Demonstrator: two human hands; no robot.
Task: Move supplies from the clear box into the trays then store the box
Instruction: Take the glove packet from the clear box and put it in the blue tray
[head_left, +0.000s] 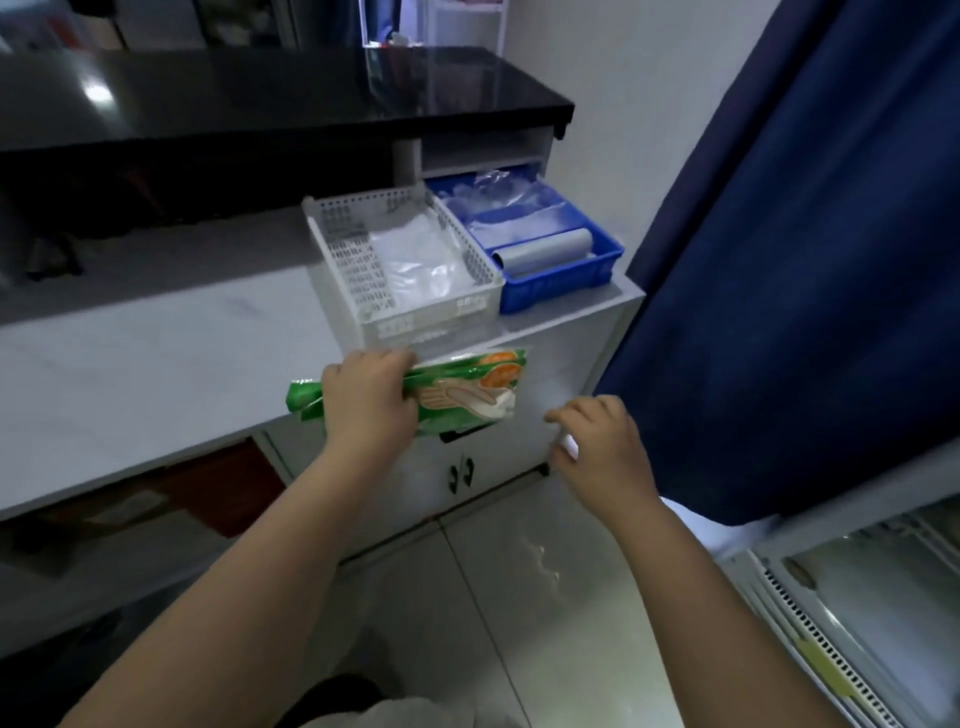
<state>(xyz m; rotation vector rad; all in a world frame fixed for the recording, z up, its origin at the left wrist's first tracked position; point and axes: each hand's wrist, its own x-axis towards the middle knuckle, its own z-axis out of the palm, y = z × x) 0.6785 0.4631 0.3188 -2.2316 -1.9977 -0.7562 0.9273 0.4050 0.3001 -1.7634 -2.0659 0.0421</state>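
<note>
My left hand (371, 402) grips a green packet of disposable gloves (467, 387) and holds it just in front of the white perforated tray (415, 325). That tray stands on the counter and holds clear plastic bags (415, 260). Beside it on the right is a blue tray (556, 286) holding more clear bags and a grey roll (543, 252). The clear box (540, 395) shows only faintly as a hazy shape below the trays. My right hand (597, 447) curls its fingers on the box's right edge.
The white counter (156, 364) runs left under a black shelf (285, 98). White cabinet doors with black handles (460, 475) are below. A dark blue curtain (805, 260) hangs on the right, with a white chest freezer (857, 597) beneath it.
</note>
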